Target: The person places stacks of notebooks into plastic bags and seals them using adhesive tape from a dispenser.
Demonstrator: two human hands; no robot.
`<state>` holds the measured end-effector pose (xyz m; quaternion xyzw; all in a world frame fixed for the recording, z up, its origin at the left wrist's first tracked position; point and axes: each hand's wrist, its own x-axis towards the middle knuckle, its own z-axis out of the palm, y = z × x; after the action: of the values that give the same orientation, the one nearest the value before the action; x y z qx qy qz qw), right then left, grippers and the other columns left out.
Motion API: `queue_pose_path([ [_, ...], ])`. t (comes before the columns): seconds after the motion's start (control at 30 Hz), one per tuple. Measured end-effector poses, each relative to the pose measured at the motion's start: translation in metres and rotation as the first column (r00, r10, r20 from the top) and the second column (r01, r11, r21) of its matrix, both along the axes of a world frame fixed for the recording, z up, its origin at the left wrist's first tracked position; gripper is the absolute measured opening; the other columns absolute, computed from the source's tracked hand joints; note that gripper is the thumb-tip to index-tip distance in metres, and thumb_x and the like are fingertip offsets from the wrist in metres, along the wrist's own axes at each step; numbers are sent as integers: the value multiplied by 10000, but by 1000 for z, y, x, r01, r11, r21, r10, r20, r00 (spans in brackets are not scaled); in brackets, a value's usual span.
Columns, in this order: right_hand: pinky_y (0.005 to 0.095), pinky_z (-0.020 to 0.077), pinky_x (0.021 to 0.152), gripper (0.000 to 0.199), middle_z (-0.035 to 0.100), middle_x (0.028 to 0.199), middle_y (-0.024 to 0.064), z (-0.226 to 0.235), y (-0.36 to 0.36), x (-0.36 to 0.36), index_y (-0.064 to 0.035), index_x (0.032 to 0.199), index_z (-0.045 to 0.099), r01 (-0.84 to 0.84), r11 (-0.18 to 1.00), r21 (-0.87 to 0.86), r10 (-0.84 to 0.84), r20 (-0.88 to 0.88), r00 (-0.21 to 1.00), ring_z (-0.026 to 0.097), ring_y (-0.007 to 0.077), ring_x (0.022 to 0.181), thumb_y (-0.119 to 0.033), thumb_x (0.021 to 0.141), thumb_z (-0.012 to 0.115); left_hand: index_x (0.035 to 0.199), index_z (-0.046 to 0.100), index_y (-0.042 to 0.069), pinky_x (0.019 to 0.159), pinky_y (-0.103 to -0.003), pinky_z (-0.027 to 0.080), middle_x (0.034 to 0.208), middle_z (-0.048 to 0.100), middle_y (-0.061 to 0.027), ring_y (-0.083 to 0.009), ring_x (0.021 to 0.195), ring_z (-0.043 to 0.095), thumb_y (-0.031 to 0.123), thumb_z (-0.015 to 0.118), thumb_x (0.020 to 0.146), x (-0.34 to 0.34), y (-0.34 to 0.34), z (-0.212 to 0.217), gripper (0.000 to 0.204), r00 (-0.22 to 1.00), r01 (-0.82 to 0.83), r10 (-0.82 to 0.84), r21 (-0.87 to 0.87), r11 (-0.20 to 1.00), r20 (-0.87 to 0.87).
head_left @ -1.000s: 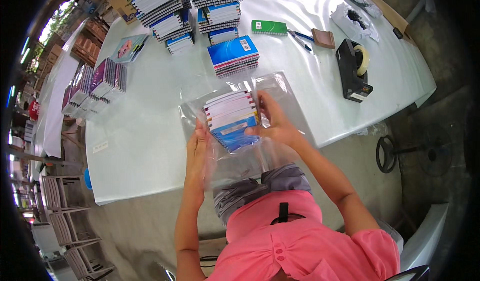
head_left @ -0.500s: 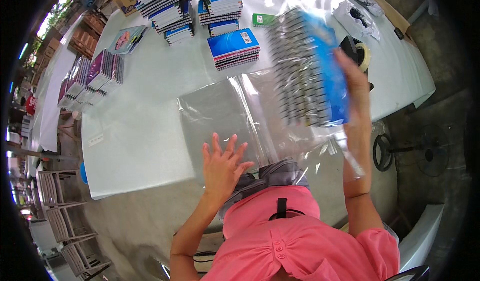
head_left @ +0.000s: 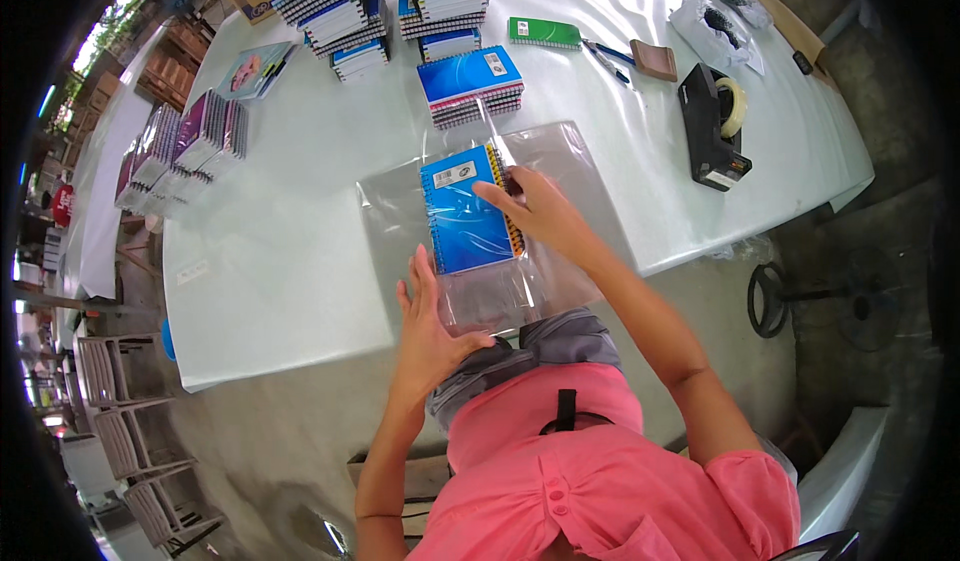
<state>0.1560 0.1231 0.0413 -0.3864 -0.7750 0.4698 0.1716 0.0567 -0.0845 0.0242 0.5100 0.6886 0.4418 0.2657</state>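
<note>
A bundle of spiral-bound notebooks with a glossy blue cover (head_left: 466, 223) lies in front of me, loose clear plastic around it. Under it are large clear plastic sheets or bags (head_left: 590, 196) at the table's near edge. My right hand (head_left: 530, 204) grips the bundle's right side, thumb over the cover and fingers along the coils. Beside the bundle's lower left corner, my left hand (head_left: 428, 321) rests on the plastic with its fingers apart, holding nothing.
Beyond the bundle sits another blue notebook stack (head_left: 470, 79), with taller stacks (head_left: 335, 21) behind. Purple notebook bundles (head_left: 200, 133) stand at left. To the right are a black tape dispenser (head_left: 708, 126), a green notebook (head_left: 543, 32), pens (head_left: 607, 61) and a brown block (head_left: 653, 59).
My right hand has brought the bundle from the raised right side down onto the plastic, its blue cover now facing up. My left hand has shifted slightly down beside it.
</note>
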Motion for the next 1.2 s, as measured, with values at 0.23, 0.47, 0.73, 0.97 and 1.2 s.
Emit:
queue_pose_path([
  [0.23,402,493,848,292,606,1041,149,39,-75,75,-21,1040,606,-396,809,435,431,20,902,570,363,998,-27,750,630,1474,213,5,1124,-591,66,1496,293,-258,-462,1419,144,272,622,882,21,-2,-28,767,825,-315,233,-77,946,-515],
  [0.47,375,476,919,360,534,1182,157,-7,-111,48,47,1093,554,-416,655,631,324,263,909,524,289,1132,-43,746,584,1358,440,-35,1105,-631,111,1503,266,-255,-495,1409,117,160,492,944,29,0,-31,460,732,-313,185,-84,946,-656],
  [0.73,358,470,921,379,537,1175,152,-15,-109,38,36,1147,540,-371,680,633,258,267,929,549,255,1104,-69,784,571,1336,462,-52,1117,-617,96,1517,253,-236,-490,1416,97,130,521,900,30,-3,-27,476,748,-308,148,-141,941,-647],
  [0.97,364,466,925,363,550,1203,149,-7,-106,44,10,1163,548,-395,685,612,315,240,918,560,291,1107,-37,803,568,1368,454,-15,1127,-599,76,1542,226,-212,-459,1436,77,123,580,834,26,-5,-32,566,756,-297,136,-150,943,-640],
  [1.2,388,496,796,212,654,905,167,56,1,65,11,857,628,-310,945,-102,286,-196,938,609,334,800,-192,911,597,1423,407,44,1129,-578,77,1545,243,-197,-400,1458,53,303,589,901,-71,10,29,611,942,-135,126,-8,991,-311],
])
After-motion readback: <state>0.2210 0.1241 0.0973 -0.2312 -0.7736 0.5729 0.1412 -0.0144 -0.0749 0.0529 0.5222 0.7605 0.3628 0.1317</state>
